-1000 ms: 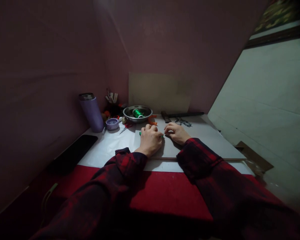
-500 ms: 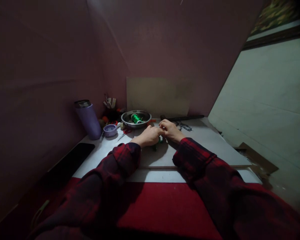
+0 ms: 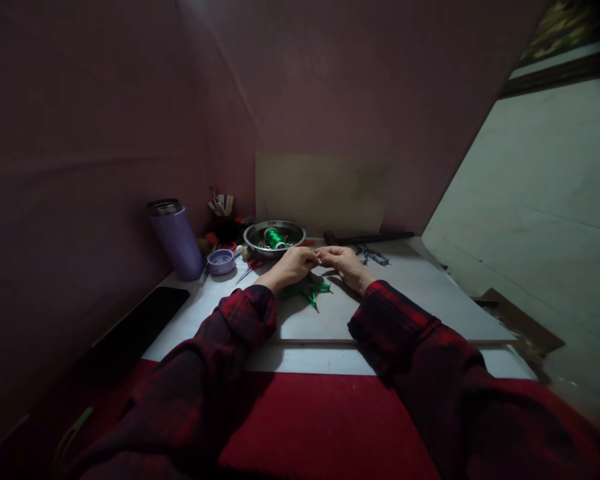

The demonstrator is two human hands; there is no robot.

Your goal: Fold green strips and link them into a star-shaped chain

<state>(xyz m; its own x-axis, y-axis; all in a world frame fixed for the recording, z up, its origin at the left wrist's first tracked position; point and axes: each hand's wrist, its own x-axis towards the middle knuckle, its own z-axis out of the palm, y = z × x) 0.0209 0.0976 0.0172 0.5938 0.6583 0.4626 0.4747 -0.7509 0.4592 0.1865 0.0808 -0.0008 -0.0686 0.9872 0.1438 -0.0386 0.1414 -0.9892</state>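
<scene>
My left hand [image 3: 291, 264] and my right hand [image 3: 341, 263] are raised a little above a pale board [image 3: 380, 300], fingertips meeting in a pinch. What they pinch is too small and dim to name. Beneath them on the board lies a small green leafy piece [image 3: 310, 288]. Just behind the hands stands a metal bowl [image 3: 274, 236] holding a green thread spool [image 3: 274, 237]. Both arms wear red and black checked sleeves.
A purple tumbler [image 3: 175, 238] and a small purple lid [image 3: 221, 261] stand at the left. Red-handled scissors [image 3: 249, 266] lie by the bowl. A hammer [image 3: 367, 237] and metal pliers [image 3: 374, 255] rest at the back. A dark phone [image 3: 135, 327] lies left, on red cloth [image 3: 320, 420].
Both hands have lifted off the board and come together fingertip to fingertip. The green piece, earlier under the left hand, now lies uncovered on the board.
</scene>
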